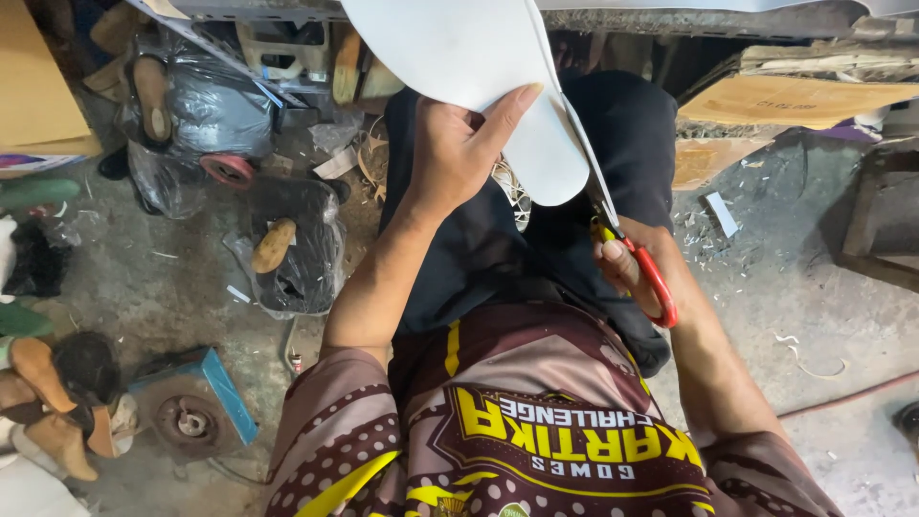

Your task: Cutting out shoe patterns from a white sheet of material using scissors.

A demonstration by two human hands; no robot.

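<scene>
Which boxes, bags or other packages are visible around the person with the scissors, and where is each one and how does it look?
Cardboard box: top left corner, tan, rectangular.
Flattened cardboard sheets: top right, brown, stacked, edges ragged.
Dark plastic bags: upper left on the floor, shiny, crumpled.
Black plastic bag: left of the person's leg, a tan shoe-form shape resting on it.
No signs or screens are in view.
</scene>
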